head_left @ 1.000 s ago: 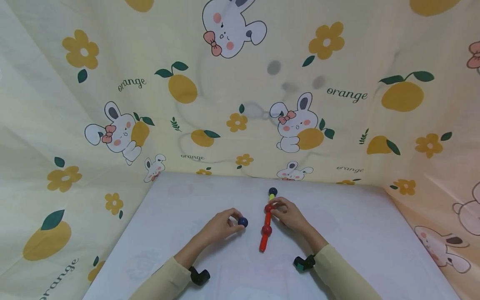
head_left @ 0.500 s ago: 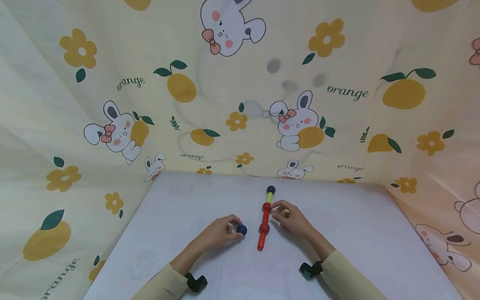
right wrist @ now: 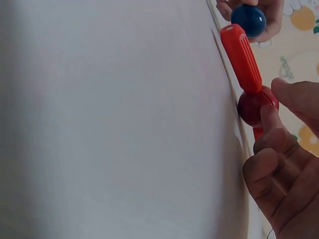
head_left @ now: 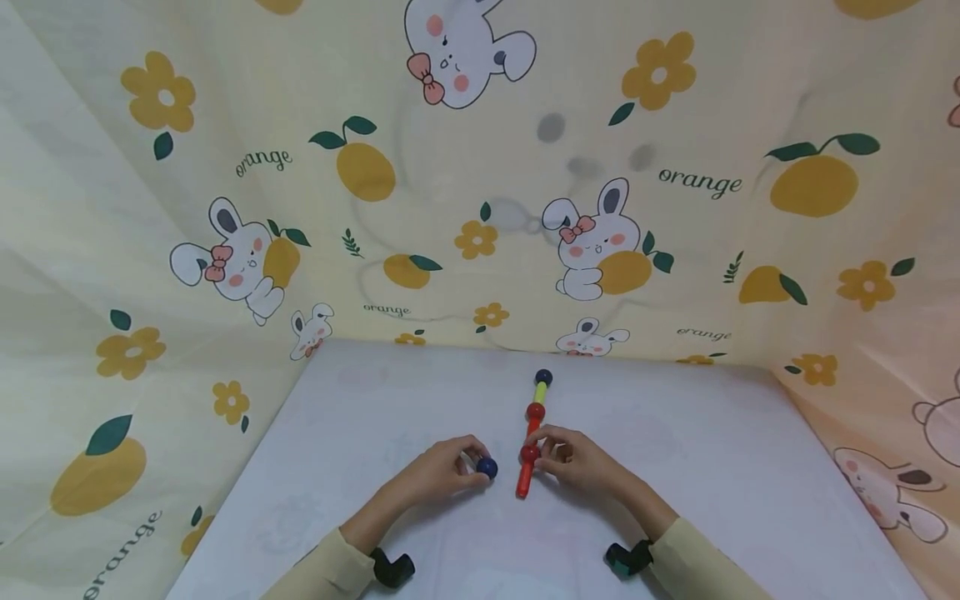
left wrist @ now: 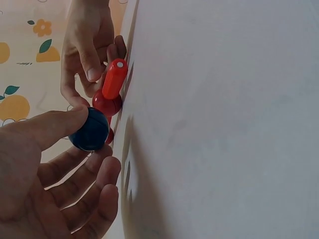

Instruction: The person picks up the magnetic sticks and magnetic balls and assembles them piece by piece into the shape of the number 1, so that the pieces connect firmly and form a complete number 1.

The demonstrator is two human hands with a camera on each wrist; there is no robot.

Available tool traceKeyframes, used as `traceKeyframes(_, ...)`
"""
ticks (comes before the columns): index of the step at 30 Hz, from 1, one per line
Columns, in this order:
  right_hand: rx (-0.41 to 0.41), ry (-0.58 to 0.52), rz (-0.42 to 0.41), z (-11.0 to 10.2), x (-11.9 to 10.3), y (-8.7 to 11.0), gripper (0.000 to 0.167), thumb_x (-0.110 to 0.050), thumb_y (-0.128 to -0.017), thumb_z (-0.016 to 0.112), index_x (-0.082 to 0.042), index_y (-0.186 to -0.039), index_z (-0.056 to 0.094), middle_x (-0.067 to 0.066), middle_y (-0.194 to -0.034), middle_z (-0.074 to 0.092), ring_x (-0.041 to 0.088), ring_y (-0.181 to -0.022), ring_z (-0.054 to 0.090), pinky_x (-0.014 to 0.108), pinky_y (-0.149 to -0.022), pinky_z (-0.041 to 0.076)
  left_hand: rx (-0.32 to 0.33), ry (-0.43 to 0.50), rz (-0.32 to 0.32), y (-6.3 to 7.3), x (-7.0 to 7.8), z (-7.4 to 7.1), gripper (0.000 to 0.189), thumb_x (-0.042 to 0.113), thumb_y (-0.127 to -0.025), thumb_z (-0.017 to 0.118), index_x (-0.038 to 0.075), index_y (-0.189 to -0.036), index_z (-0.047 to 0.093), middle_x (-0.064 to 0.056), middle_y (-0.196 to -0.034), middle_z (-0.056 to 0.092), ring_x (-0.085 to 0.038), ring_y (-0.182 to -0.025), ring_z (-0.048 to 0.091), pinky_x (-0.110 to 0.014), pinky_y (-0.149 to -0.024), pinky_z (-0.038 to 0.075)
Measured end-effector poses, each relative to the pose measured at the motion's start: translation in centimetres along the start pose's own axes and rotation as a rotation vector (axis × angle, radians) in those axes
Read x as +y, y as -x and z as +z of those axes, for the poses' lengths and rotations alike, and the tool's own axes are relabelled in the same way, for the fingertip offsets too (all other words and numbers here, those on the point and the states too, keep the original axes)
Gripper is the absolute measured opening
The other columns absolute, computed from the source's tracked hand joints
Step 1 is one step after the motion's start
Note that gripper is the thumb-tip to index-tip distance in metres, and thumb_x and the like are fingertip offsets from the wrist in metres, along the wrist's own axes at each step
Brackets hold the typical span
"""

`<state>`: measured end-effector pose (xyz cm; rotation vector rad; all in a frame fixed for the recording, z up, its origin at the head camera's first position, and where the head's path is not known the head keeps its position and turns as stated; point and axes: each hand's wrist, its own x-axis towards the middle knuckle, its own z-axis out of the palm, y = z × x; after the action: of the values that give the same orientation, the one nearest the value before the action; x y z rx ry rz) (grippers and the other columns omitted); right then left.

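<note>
My left hand (head_left: pixel 442 473) pinches a dark blue ball (left wrist: pixel 89 130) between thumb and fingertips, just left of a chain of magnetic sticks and balls. The chain runs away from me on the white table: a red stick (right wrist: pixel 241 57) at the near end, a red ball (head_left: pixel 529 454), another red stick (head_left: pixel 533 427), a second red ball (head_left: pixel 536 412), a yellow-green stick (head_left: pixel 541 392) and a dark blue ball (head_left: pixel 543 378). My right hand (head_left: pixel 585 461) grips the nearer red ball from the right, its thumb and a finger at the ball's sides. The held blue ball is apart from the chain.
The white tabletop (head_left: pixel 360 400) stretches out around the hands. A cloth curtain (head_left: pixel 420 208) printed with rabbits and oranges hangs behind it and along both sides. Black wrist cameras (head_left: pixel 393 568) sit at both sleeve cuffs.
My right hand has left the farther red ball and come nearer, onto the closer red ball. My left hand has moved slightly toward me with the blue ball. The chain has shifted slightly.
</note>
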<state>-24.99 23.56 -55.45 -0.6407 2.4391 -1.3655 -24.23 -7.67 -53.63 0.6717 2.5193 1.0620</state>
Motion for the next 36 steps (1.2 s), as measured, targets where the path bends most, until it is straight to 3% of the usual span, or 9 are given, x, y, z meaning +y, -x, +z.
traceKeyframes(7, -0.027, 0.020, -0.024, 0.3, -0.1, 0.2, 0.032, -0.013, -0.100, 0.077, -0.022, -0.131, 0.073, 0.000, -0.095, 0.066, 0.016, -0.082, 0.059, 0.026, -0.069, 0.052, -0.021, 0.004, 0.004, 0.1, 0.5, 0.2, 0.034, 0.032, -0.095, 0.085, 0.021, -0.123, 0.070, 0.008, -0.108, 0.072, -0.009, -0.081, 0.062, -0.026, -0.074, 0.052)
traceKeyframes(19, -0.104, 0.019, -0.005, 0.6, -0.7, 0.4, 0.035, -0.007, -0.100, 0.075, -0.018, -0.133, 0.074, 0.000, -0.103, 0.067, 0.016, -0.081, 0.056, 0.023, -0.068, 0.049, -0.048, 0.030, 0.010, 0.5, 1.0, 1.0, 0.033, 0.030, -0.093, 0.087, 0.022, -0.120, 0.071, 0.010, -0.103, 0.071, -0.007, -0.080, 0.063, -0.027, -0.074, 0.053)
traceKeyframes(26, -0.122, 0.043, -0.003, 0.8, -0.9, 0.5, 0.034, -0.011, -0.101, 0.076, -0.022, -0.133, 0.075, 0.000, -0.087, 0.061, 0.013, -0.076, 0.056, 0.023, -0.068, 0.048, -0.065, 0.019, 0.021, 0.5, 1.3, 1.4, 0.033, 0.032, -0.093, 0.086, 0.023, -0.121, 0.072, 0.012, -0.105, 0.071, -0.007, -0.081, 0.062, -0.026, -0.074, 0.052)
traceKeyframes(36, -0.134, 0.133, -0.037, 1.2, -1.1, 0.4, 0.035, -0.014, -0.100, 0.077, -0.026, -0.133, 0.075, -0.005, -0.087, 0.061, 0.009, -0.075, 0.054, 0.023, -0.066, 0.048, -0.080, 0.029, 0.035, 0.8, 1.7, 1.8, 0.032, 0.030, -0.093, 0.086, 0.023, -0.120, 0.072, 0.012, -0.103, 0.072, -0.005, -0.081, 0.062, -0.026, -0.075, 0.052)
